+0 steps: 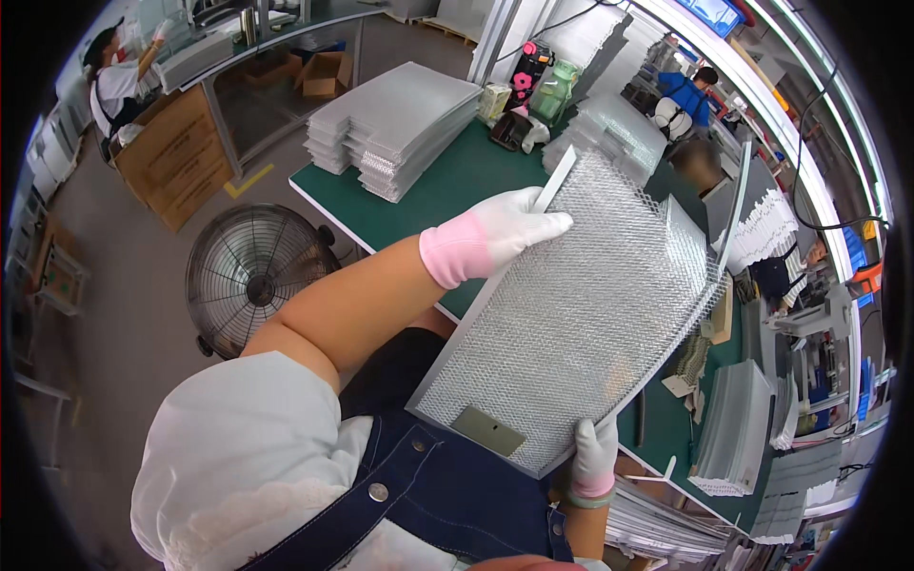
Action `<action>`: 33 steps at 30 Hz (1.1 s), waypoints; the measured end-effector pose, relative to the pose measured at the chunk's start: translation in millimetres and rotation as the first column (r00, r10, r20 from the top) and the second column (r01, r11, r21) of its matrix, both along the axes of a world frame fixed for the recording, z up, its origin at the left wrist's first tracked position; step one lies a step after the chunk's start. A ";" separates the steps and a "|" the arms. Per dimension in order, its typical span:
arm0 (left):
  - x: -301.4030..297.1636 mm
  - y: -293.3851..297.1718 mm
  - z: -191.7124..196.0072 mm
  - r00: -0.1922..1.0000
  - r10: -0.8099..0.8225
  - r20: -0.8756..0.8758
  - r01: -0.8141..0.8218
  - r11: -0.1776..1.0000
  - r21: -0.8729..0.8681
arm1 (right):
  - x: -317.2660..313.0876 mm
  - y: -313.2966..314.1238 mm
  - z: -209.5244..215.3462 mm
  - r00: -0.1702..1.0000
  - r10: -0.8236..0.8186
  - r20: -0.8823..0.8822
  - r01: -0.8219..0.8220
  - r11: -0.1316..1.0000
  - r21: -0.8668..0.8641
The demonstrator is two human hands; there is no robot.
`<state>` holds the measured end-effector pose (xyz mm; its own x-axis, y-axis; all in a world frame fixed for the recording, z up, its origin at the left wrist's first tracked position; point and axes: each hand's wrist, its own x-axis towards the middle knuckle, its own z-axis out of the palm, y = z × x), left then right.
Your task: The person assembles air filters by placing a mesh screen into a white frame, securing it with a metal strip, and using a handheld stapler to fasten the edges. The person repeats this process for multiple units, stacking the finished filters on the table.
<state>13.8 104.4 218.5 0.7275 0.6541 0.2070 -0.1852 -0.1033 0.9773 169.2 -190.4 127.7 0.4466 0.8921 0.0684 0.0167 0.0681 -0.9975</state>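
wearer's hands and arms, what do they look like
The left hand wears a white glove with a pink cuff; the right hand matches, with a greenish band at the wrist. The left forearm is bare below a loose white short sleeve.

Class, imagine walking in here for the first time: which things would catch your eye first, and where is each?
The large silver mesh panel comes first, mid-picture, held by the white-gloved left hand at its left edge and the right hand at its lower right. Next is the round floor fan, on the floor to the left. Behind it, a stack of silvery sheets sits on the green table.
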 end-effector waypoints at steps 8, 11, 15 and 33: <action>-7.7 -9.8 11.6 0.989 -0.081 0.124 0.091 0.993 -0.078 | -6.9 -3.0 6.2 1.000 0.010 0.023 -0.011 0.999 0.053; -17.7 -19.2 23.4 0.997 -0.022 0.069 0.023 1.000 -0.015 | -12.1 -6.9 6.5 1.000 0.010 -0.013 -0.009 0.997 0.078; -13.1 -17.1 20.9 0.948 0.308 -0.077 -0.277 0.921 0.274 | -18.4 -11.0 17.9 0.993 0.018 0.117 -0.019 1.000 0.014; -25.2 -3.2 31.9 0.886 -0.112 0.451 0.246 0.936 -0.251 | -32.7 -14.5 31.1 0.978 0.031 0.209 -0.053 0.993 0.104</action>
<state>-11.5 101.1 250.4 0.7236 0.6002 0.3408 -0.5742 0.2495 0.7797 136.5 -204.8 158.8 0.3751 0.8919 0.2526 0.2161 0.1809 -0.9595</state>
